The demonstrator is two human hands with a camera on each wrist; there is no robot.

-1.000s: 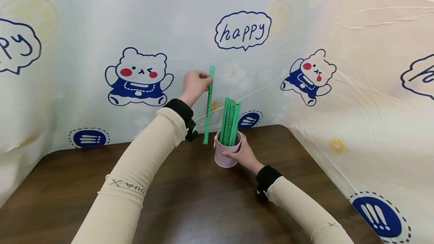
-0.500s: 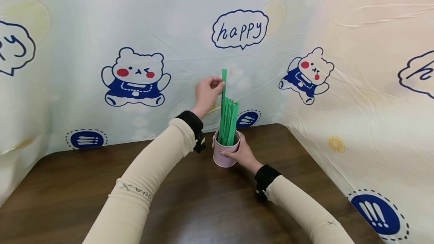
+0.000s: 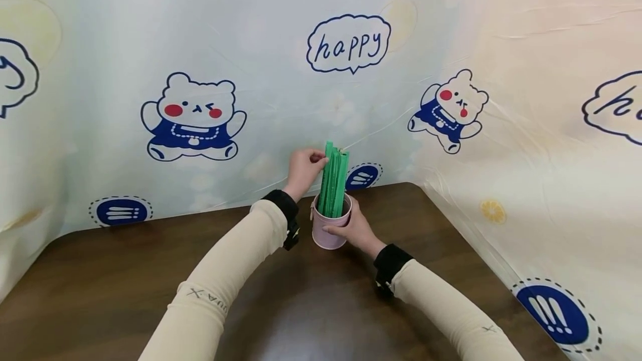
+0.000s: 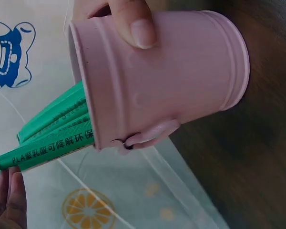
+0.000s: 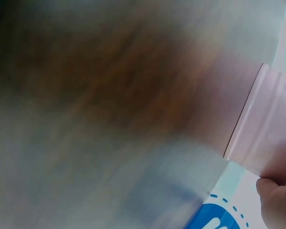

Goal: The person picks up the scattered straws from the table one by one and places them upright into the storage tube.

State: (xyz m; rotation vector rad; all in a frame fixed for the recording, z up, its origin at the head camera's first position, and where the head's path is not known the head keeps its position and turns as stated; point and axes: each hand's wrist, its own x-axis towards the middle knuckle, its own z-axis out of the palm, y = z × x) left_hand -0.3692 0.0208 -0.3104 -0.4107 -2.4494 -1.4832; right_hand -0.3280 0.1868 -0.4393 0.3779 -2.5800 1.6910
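Note:
A small pink bucket point(image 3: 327, 234) stands upright on the table, with several green paper-wrapped straws point(image 3: 335, 185) leaning in it. My left hand point(image 3: 305, 170) pinches the leftmost wrapped straw near its upper end, and that straw's lower part is inside the bucket. Printed lettering shows on this straw point(image 4: 52, 145) in the left wrist view, with the fingertips point(image 4: 14, 191) at its end. My right hand point(image 3: 357, 229) grips the bucket from the right side, thumb across its front. A small handle loop point(image 4: 152, 134) sits on the bucket's side. The straws' lower ends are hidden.
The brown wooden table point(image 3: 301, 311) spreads out in front of the bucket. Close behind it rises a pale sheet point(image 3: 271, 71) printed with bears and words, which also runs along the right side of the table.
My left hand has moved right and then down, lowering its wrapped straw from beside the bucket into it among the others. My right hand has kept its grip on the bucket.

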